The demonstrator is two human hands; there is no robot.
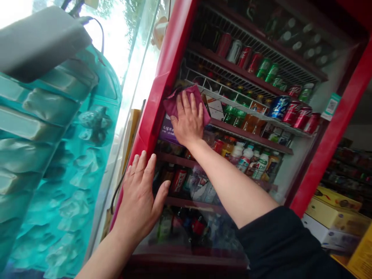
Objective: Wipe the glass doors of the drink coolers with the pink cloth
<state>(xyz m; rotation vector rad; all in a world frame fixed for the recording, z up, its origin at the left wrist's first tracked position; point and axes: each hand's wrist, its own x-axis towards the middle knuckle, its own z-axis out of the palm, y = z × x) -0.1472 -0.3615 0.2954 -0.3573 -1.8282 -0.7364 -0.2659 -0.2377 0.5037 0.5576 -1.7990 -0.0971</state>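
A dark pink cloth [177, 102] lies against the glass door [285, 193] of a red-framed drinks fridge. My right hand [188, 118] presses flat on the cloth, fingers spread over it, near the door's left side. Lower down, my left hand [142, 193] is held out with its fingers stretched and nothing in it. Its palm side faces the red door frame [162, 89]; whether it touches the frame I cannot tell. A purple sticker [170, 130] with white lettering shows just below the cloth, partly covered by my right hand.
Behind the glass, shelves hold several cans [290, 110] and bottles [245, 157]. At left hangs a turquoise padded cover [72, 186] below a grey box-like object [43, 42]. Stacked cartons [337, 217] stand at the lower right. A dark cable [114, 193] runs beside the fridge.
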